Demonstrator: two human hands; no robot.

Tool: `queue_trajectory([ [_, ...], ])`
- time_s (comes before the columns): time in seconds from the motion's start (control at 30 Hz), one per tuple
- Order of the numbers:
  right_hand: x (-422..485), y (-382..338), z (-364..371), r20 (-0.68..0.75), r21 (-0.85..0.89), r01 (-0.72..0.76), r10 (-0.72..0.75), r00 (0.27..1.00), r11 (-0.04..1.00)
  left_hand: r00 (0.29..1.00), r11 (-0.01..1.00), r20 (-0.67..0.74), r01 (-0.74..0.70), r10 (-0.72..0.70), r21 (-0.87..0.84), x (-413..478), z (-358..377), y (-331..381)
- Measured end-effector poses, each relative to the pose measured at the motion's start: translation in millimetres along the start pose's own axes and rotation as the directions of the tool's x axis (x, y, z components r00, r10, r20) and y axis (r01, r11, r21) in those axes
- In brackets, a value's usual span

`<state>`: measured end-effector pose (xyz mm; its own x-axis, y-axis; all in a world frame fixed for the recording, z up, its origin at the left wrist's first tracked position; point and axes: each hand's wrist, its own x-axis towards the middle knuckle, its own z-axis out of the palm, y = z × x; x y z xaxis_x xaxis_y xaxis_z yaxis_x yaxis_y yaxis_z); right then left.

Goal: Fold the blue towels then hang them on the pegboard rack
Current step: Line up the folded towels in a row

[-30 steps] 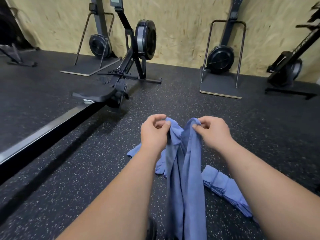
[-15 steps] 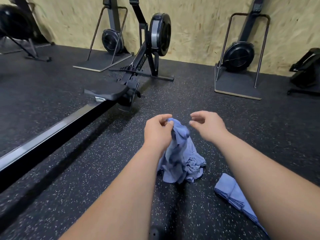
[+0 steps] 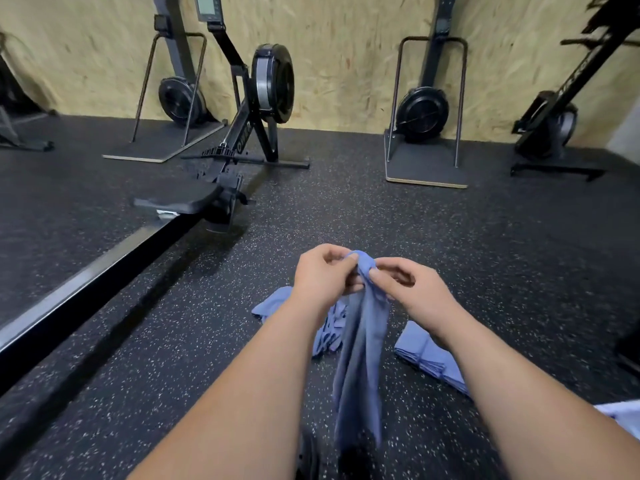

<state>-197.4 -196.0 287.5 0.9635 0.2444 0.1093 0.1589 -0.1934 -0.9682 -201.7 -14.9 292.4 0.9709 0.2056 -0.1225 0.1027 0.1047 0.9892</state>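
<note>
A blue towel [image 3: 360,355] hangs bunched from my two hands above the speckled floor. My left hand [image 3: 323,277] pinches its top edge, and my right hand [image 3: 403,285] pinches the same edge right beside it. Behind my left forearm lies a loose heap of blue towels [image 3: 277,303] on the floor. Under my right forearm sits a stack of folded blue towels [image 3: 427,355]. No pegboard rack is in view.
A rowing machine [image 3: 242,140] with its long rail [image 3: 86,282] runs from the far middle to the near left. Several upright black machines stand along the wooden wall [image 3: 346,46]. Black rubber floor [image 3: 502,254] spreads around me.
The towel was dropped low with only my left hand holding it; now my right hand pinches its edge again and both hands have lifted it so it hangs long.
</note>
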Motion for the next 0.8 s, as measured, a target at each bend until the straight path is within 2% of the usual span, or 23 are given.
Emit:
queue_trajectory([
  [0.07,-21,-4,-19,0.018,-0.001,-0.009,0.009,1.000,1.000,0.998,0.998,0.041,0.041,-0.039,-0.047,-14,15,1],
  [0.13,-34,-3,-33,0.013,-0.088,-0.007,0.008,1.000,0.996,0.996,0.994,0.067,0.070,-0.065,-0.081,-24,27,1],
  [0.23,-55,5,-61,-0.102,-0.230,-0.035,0.011,0.995,0.973,0.987,0.993,0.139,0.091,-0.079,-0.077,-48,53,4],
  [0.3,-67,6,-83,-0.193,-0.285,-0.052,-0.004,0.981,0.957,0.983,0.998,0.172,0.067,-0.066,0.001,-58,70,1],
  [0.37,-78,5,-103,-0.251,-0.300,-0.071,-0.007,0.968,0.951,0.984,0.978,0.169,-0.093,0.062,0.185,-62,85,-9],
  [0.47,-95,7,-127,-0.258,-0.385,-0.125,0.024,0.966,0.914,0.925,0.800,0.270,-0.368,0.266,0.474,-69,107,-17],
  [0.57,-110,9,-143,-0.225,-0.534,-0.139,0.018,0.974,0.834,0.808,0.670,0.457,-0.574,0.372,0.470,-79,126,-20],
  [0.63,-117,9,-150,-0.219,-0.581,-0.141,0.012,0.976,0.802,0.742,0.635,0.537,-0.648,0.402,0.420,-84,133,-20],
  [0.73,-126,15,-156,-0.248,-0.548,-0.172,0.037,0.968,0.819,0.734,0.677,0.591,-0.624,0.335,0.390,-84,140,-23],
  [0.8,-129,18,-159,-0.247,-0.554,-0.192,0.061,0.967,0.810,0.731,0.663,0.605,-0.626,0.317,0.410,-80,142,-30],
])
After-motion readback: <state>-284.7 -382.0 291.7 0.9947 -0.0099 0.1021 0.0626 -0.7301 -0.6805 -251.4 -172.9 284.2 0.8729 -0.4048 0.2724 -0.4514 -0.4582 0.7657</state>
